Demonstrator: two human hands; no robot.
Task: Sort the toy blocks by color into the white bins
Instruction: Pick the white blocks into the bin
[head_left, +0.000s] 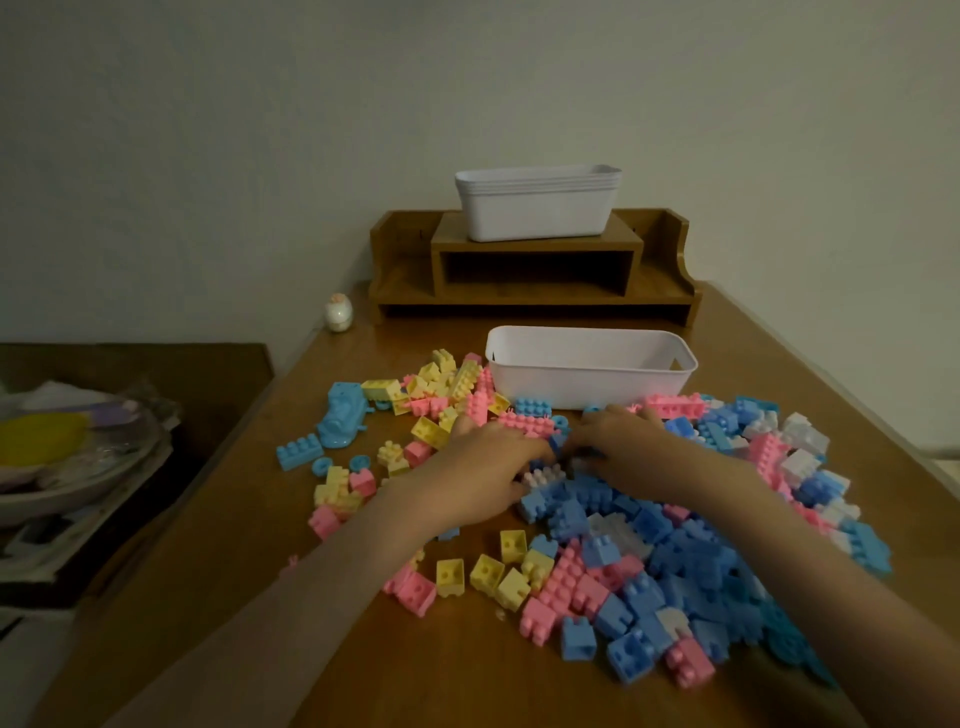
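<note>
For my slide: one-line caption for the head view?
Left hand and right hand reach into mixed toy blocks before a white bin on the wooden table.

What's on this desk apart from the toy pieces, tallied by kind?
Open white bin: 1
Stack of nested white bins: 1
Wooden shelf: 1
Egg-shaped ornament: 1
Total: 4

White bin; blocks (blue, pink, yellow)
</note>
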